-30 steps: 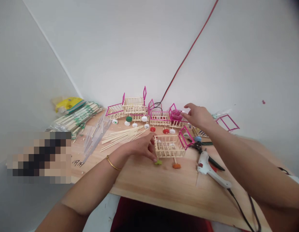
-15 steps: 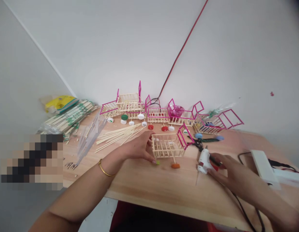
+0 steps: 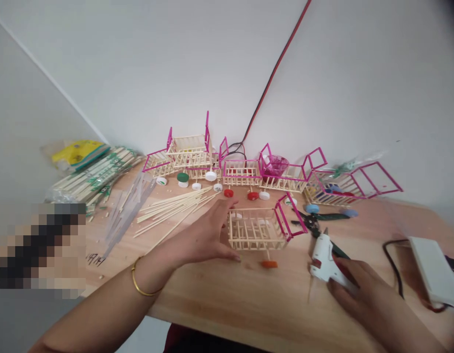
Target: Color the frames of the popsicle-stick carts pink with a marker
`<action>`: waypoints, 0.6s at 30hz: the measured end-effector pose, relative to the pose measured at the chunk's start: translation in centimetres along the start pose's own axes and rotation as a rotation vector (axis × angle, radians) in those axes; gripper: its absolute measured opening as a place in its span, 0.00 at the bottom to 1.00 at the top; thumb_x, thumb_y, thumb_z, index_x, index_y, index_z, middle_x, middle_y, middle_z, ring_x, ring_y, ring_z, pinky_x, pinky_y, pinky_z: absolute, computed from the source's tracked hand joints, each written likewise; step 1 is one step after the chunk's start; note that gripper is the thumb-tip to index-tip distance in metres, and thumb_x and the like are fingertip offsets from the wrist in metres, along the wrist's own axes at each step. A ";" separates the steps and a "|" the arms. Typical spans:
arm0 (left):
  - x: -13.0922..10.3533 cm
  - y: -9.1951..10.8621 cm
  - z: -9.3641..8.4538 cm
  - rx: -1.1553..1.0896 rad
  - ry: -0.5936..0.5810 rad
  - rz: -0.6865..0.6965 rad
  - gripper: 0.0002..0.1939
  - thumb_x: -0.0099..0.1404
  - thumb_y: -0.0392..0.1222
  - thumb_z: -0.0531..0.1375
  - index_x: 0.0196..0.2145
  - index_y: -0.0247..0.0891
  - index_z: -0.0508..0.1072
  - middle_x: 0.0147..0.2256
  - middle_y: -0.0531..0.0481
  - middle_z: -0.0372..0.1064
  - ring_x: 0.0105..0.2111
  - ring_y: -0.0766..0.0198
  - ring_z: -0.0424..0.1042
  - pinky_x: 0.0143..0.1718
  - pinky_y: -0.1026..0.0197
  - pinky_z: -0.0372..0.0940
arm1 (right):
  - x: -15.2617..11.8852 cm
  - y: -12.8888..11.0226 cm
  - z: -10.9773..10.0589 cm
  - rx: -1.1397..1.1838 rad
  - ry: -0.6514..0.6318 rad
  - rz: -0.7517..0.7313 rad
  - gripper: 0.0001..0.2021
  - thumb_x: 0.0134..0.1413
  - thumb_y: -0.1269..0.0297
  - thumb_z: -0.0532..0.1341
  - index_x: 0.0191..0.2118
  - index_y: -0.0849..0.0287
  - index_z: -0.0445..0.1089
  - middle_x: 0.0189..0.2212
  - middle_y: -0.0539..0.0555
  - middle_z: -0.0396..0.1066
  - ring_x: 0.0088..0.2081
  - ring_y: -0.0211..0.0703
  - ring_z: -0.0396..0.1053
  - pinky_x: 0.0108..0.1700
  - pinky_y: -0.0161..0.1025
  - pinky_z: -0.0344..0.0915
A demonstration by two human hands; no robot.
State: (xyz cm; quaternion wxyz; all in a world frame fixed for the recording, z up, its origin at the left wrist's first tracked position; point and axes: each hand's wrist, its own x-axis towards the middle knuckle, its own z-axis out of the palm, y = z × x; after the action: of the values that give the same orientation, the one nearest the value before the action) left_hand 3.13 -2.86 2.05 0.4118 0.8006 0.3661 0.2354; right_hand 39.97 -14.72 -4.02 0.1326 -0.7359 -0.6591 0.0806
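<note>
Both hands are occupied on my feed: my left hand (image 3: 212,234) grasps the left end of a small stick cart (image 3: 256,231), while my right hand (image 3: 359,284) is wrapped around the handle of a white glue gun (image 3: 323,260). I see the cart standing upright on the bench (image 3: 227,304), an orange wheel (image 3: 270,264) beneath it. Pliers (image 3: 312,223) lie just beyond the gun's nozzle; loose sticks (image 3: 175,210) spread behind my left hand. I cannot tell whether the gun touches the bench.
</note>
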 end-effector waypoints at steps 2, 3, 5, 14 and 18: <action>0.0 0.1 0.0 0.026 -0.001 -0.024 0.54 0.46 0.45 0.73 0.64 0.43 0.49 0.60 0.38 0.55 0.60 0.45 0.59 0.58 0.44 0.61 | -0.2 0.2 -0.1 0.027 0.005 0.034 0.21 0.47 0.50 0.55 0.43 0.59 0.70 0.41 0.64 0.75 0.40 0.57 0.76 0.40 0.49 0.72; 0.0 0.1 0.0 0.033 -0.007 -0.034 0.53 0.47 0.44 0.72 0.64 0.43 0.49 0.60 0.39 0.56 0.60 0.46 0.59 0.58 0.44 0.60 | -0.3 0.3 -0.1 0.048 0.006 0.045 0.22 0.46 0.50 0.55 0.42 0.59 0.70 0.41 0.64 0.75 0.39 0.57 0.76 0.40 0.49 0.72; -0.1 0.1 0.1 0.044 -0.004 -0.037 0.51 0.49 0.43 0.72 0.64 0.44 0.49 0.59 0.40 0.57 0.59 0.47 0.60 0.59 0.45 0.59 | -0.3 0.6 -0.1 0.096 -0.001 0.060 0.22 0.44 0.50 0.57 0.42 0.59 0.71 0.39 0.63 0.75 0.39 0.56 0.76 0.41 0.50 0.72; 0.0 -0.2 0.0 0.121 -0.030 -0.041 0.45 0.54 0.43 0.68 0.64 0.47 0.50 0.59 0.41 0.58 0.59 0.46 0.61 0.60 0.41 0.58 | -0.1 -1.5 -2.5 0.342 -0.038 0.122 0.18 0.47 0.53 0.61 0.43 0.56 0.68 0.38 0.59 0.75 0.37 0.52 0.75 0.36 0.43 0.74; -0.1 -0.4 0.1 0.145 -0.021 -0.017 0.47 0.54 0.44 0.69 0.65 0.49 0.48 0.61 0.41 0.56 0.60 0.46 0.59 0.61 0.41 0.57 | -2.0 -0.1 -3.3 0.458 0.109 0.155 0.22 0.48 0.49 0.62 0.48 0.53 0.66 0.42 0.60 0.74 0.41 0.58 0.75 0.36 0.46 0.75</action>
State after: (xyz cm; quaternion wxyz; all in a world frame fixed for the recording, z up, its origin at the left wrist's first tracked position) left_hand 2.99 -2.81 1.64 0.3587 0.8276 0.3844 0.1963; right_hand 40.62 -17.03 -0.92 0.3250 -0.7381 -0.5572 0.1979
